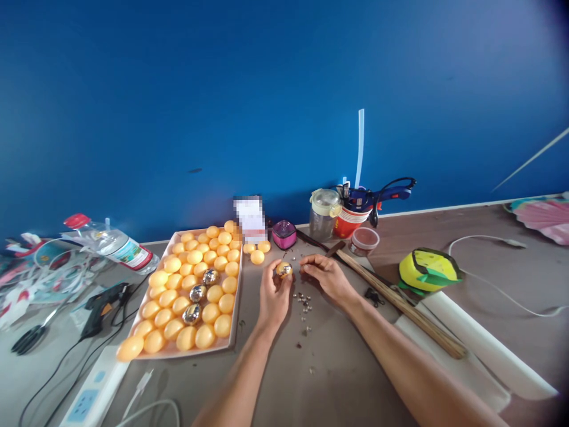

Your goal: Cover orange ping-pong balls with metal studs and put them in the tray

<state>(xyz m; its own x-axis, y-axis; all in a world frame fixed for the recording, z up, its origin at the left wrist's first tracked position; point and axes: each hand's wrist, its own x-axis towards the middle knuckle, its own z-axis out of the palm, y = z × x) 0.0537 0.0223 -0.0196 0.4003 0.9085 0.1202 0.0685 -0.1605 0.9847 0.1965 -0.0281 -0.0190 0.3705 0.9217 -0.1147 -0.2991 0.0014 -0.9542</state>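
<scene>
My left hand (275, 293) grips an orange ball (284, 270) that looks like a ping-pong ball, partly covered in shiny silver pieces. Just right of it, my right hand (326, 276) is closed in a pinch, apart from the ball; whatever its fingertips hold is too small to make out. Small shiny pieces (304, 301) lie scattered on the table between my forearms. To the left, a shallow tray (233, 332) is filled with plain orange balls (194, 257), and several silver-covered balls (198, 293) rest among them.
Loose orange balls (256, 257) sit beside a pink container (284, 235). A clear jar (323, 213), a red cup of tools (351, 219) and a small tub (364, 240) stand behind. Wooden sticks (400, 302) lie right; a glue gun (100, 308), bottle (118, 246) and power strip (93, 391) are left.
</scene>
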